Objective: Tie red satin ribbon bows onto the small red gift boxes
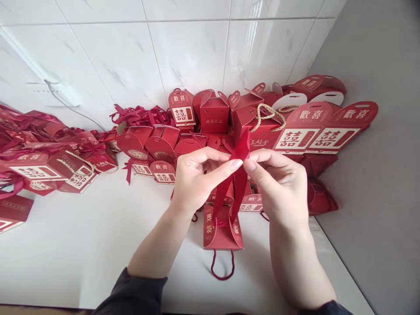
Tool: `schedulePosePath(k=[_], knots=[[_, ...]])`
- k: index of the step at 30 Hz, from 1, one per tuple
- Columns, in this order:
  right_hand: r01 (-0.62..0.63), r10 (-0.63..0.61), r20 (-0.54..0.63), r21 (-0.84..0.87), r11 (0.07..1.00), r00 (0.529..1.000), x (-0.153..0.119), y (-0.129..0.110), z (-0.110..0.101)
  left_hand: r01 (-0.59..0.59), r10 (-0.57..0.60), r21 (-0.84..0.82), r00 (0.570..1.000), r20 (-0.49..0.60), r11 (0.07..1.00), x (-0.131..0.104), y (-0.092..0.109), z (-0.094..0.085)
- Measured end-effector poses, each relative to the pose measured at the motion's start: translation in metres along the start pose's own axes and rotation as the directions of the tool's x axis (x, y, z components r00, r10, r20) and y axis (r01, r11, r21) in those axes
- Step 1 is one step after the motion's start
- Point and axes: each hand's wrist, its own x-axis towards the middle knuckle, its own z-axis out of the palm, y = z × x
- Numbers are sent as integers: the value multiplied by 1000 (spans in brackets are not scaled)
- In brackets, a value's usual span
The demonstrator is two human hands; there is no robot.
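A small red gift box [223,236] stands on the white table in front of me, its dark red cord handle [223,278] lying toward me. Two lengths of red ribbon [240,190] rise from its top up to my fingers. My left hand [205,175] pinches the ribbon between thumb and forefinger. Close beside it, almost touching, my right hand [278,183] pinches the ribbon too. The ribbon crosses or folds at my fingertips; the exact shape there is partly hidden.
Several red boxes [213,114] crowd the back against the white tiled wall [190,52]. More beribboned boxes [36,166] are piled at the left. A ribbon heap [142,116] lies behind. A grey panel [370,144] borders the white table [131,245] on the right.
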Motion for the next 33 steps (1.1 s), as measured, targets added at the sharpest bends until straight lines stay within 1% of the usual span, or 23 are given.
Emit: schedulePosePath(k=[3,6,11,16,20,26,30,33], knots=[[23,-23,15,-15,1000,1000,-1,-5,-1,-24,24,8,999,28,1000,-1,1,-1],[30,-29,17,-48,998,999,-3,-10,0,-29,29,57,1000,-1,998,-2,1,-2],[42,-45,-29,-111,993,999,-5,-12,2,15,-14,101,1000,-2,995,-5,2,1],[29,-35,-41,-132,991,999,-3,-8,1,93,-93,54,996,-3,994,-6,4,3],[17,-27,-67,-144,989,997,-2,-6,-1,148,-149,24,988,31,989,-5,5,4],[101,-121,-134,-146,984,983,0,-5,-1,218,-218,-12,975,42,976,-4,4,5],[131,-155,-144,-162,978,977,0,-4,0,226,-224,-14,972,72,974,-5,2,4],[131,-156,-134,-182,975,979,-1,-5,1,213,-208,-75,975,72,974,-4,2,5]])
